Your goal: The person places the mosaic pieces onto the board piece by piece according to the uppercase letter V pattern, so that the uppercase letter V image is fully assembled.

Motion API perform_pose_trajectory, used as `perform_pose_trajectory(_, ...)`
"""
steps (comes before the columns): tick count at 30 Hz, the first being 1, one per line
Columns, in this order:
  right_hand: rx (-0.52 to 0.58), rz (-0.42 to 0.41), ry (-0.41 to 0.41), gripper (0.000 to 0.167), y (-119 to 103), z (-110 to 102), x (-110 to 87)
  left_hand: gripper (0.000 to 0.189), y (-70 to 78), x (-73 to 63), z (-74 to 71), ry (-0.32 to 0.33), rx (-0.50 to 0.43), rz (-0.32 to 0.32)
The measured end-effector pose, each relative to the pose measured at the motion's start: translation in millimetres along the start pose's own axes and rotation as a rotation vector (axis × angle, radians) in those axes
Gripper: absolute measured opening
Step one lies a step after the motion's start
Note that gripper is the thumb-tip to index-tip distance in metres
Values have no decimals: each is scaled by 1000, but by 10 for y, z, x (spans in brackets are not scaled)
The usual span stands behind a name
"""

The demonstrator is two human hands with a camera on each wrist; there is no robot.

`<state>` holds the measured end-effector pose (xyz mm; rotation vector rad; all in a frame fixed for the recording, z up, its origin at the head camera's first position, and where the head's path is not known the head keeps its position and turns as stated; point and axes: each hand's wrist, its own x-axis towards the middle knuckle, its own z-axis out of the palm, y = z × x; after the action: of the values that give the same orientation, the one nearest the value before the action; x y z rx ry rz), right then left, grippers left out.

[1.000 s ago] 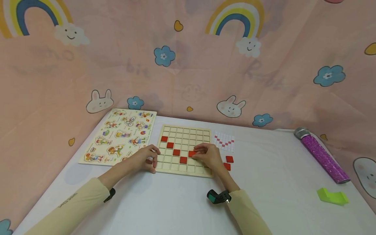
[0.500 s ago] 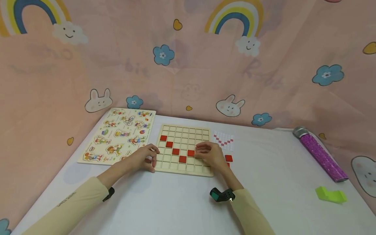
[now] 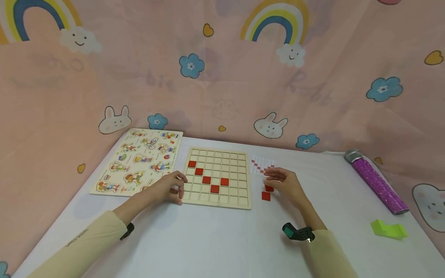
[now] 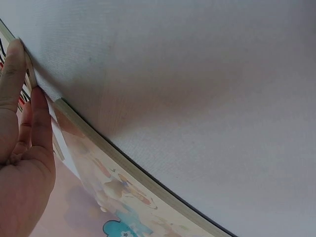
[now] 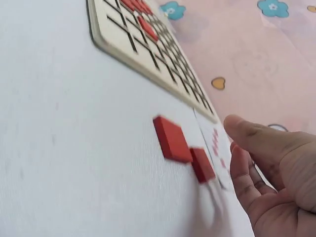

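Note:
A wooden grid board (image 3: 233, 193) lies on the table with several red square tiles (image 3: 214, 189) set in its cells in a slanting line that turns up at the right. At the board's near left corner, my left hand (image 3: 170, 187) grips the edge between thumb and fingers; that corner also shows in the left wrist view. My right hand (image 3: 286, 183) is right of the board, holding nothing, its thumb and fingers apart. Two loose red tiles lie beneath and beside it: a nearer one (image 5: 172, 140) and a farther one (image 5: 202, 164), partly covered by the fingers in the head view.
A white card (image 3: 255, 170) printed with a red V of squares lies just right of the board. A picture puzzle board (image 3: 139, 173) stands at the left. On the right are a glittery purple microphone (image 3: 379, 185) and a bright green block (image 3: 388, 230).
My right hand has let go of a red tile in the grid and moved right, over to the loose tiles. The left hand stays at the board's corner.

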<state>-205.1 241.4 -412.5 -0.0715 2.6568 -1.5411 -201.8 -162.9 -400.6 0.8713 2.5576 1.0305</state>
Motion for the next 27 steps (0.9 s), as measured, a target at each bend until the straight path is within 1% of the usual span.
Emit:
perform_pose_trajectory(2, -48, -14, -17, 40, 84, -102, -14, 23, -6, -1, 4, 1, 2, -1)
perform_pose_trajectory(5, -78, -35, -75, 40, 199, -217, -14, 24, -13, -5, 3, 1, 8, -1)
perform_pose_trajectory(8, -85, -45, -139, 40, 270, -281, 1, 24, -18, -6, -1, -3, 3, -7)
perform_pose_trajectory(11, -91, -55, -173, 39, 295, -302, 23, 24, -23, -2, -4, -4, 1, -3)
perform_pose_trajectory(15, -100, -79, -176, 35, 299, -297, 39, 23, -26, 2, 1, -2, 4, -1)
perform_pose_trajectory(20, -99, -98, -144, 34, 327, -313, 34, 22, -13, 4, 3, -6, -4, 0)
perform_pose_trajectory(27, -94, -75, -90, 39, 344, -333, 23, 23, -21, 2, -9, -4, 22, 15)
